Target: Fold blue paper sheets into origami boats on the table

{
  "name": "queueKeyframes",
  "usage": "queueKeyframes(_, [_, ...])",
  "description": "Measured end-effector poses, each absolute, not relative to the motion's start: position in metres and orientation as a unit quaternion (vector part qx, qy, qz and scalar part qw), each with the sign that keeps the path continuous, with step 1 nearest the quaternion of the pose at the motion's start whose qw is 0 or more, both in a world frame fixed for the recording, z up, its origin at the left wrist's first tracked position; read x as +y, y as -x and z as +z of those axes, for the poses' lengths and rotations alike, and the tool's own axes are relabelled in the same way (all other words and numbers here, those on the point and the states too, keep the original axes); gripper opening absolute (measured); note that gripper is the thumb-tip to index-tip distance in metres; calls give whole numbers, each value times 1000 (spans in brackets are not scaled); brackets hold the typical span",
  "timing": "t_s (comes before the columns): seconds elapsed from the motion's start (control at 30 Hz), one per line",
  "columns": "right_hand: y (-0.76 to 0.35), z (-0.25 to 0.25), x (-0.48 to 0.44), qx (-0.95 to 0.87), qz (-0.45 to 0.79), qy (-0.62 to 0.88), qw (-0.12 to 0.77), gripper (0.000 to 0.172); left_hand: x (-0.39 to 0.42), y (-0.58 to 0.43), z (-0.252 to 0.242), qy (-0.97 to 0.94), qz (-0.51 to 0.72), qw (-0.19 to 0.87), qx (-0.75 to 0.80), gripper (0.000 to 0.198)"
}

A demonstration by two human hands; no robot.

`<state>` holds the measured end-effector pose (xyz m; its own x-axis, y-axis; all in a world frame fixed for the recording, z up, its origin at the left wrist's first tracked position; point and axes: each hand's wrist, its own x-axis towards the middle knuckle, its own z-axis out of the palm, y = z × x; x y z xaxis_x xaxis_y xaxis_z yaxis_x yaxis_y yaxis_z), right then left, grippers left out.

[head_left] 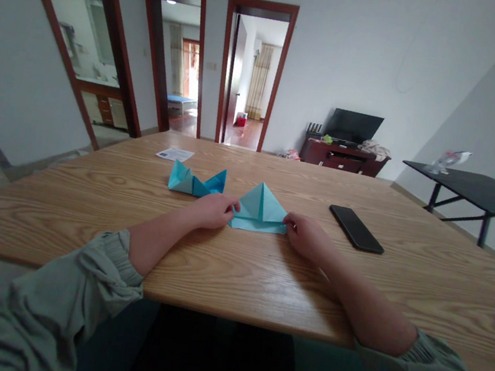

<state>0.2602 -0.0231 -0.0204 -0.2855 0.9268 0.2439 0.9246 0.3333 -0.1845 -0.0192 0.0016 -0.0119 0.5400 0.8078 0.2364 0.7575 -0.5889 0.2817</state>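
Note:
A light blue sheet of folded paper [259, 208] rests on the wooden table in front of me, with a triangular top and a straight band along its lower edge. My left hand [215, 210] pinches its left corner between thumb and fingers. On the opposite side, my right hand [303, 233] grips the right corner the same way. Just behind my left hand stands a folded paper boat [195, 182] in two shades of blue, with a raised point at each end.
A black smartphone [356, 229] lies right of my right hand. Farther back on the wooden table [233, 272] is a printed card [175, 154]. Beyond stand a black folding table [488, 191] and a television [353, 127] on a cabinet.

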Motion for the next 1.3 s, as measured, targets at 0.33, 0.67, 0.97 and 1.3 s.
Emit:
queueKeyframes(0.33, [-262,-22,-23,-822,-21,551,142,22,3,21,-14,-890,166,54,422,24])
queueKeyframes(0.67, [-264,-26,-18,-829,-15,542,134,28,4,21,-13,-886,145,8,440,16])
queueKeyframes(0.97, [-266,-24,-13,-807,-13,570,153,22,7,23,-15,-895,109,14,432,20])
queueKeyframes(1.3, [-264,-26,-11,-810,-40,548,204,49,5,23,-14,-870,184,24,456,49])
